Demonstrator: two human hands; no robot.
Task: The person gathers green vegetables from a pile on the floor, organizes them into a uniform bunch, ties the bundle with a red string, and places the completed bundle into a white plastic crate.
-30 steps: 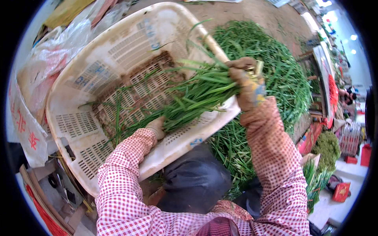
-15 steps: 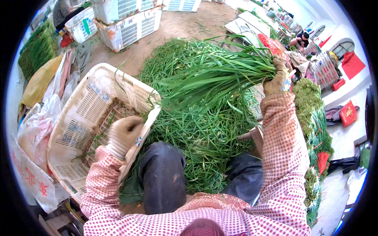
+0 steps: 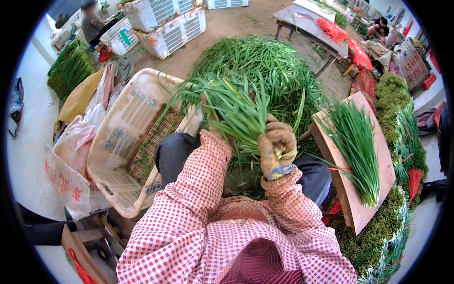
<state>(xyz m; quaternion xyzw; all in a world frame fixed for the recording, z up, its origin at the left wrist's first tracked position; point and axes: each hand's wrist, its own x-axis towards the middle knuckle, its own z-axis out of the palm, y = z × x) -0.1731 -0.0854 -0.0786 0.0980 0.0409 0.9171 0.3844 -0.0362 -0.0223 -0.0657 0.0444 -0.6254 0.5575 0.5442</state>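
Note:
My right hand (image 3: 279, 144), in a soiled work glove, is closed around the pale stem end of a loose bunch of garlic chives (image 3: 236, 106). The leaves fan up and to the left in front of my chest. My left hand is behind the leaves, at the end of its checked sleeve (image 3: 208, 156); its fingers are mostly hidden. Beneath and beyond the bunch lies a large heap of loose green leaves (image 3: 260, 57). To the right, a neat bunch of chives (image 3: 357, 151) rests on a small wooden board (image 3: 385, 173), with a red tie across it.
A dirty white plastic crate (image 3: 106, 156) stands at my left, with leaf scraps inside. Plastic bags (image 3: 71, 184) lie beyond it. Stacked bundles (image 3: 402, 208) line the right side. Further off are white crates (image 3: 172, 35), a low table (image 3: 302, 21) and two other people.
My right hand has brought the chives in from the far right to the middle. My left hand has left the crate and gone behind the leaves. The board has come into view.

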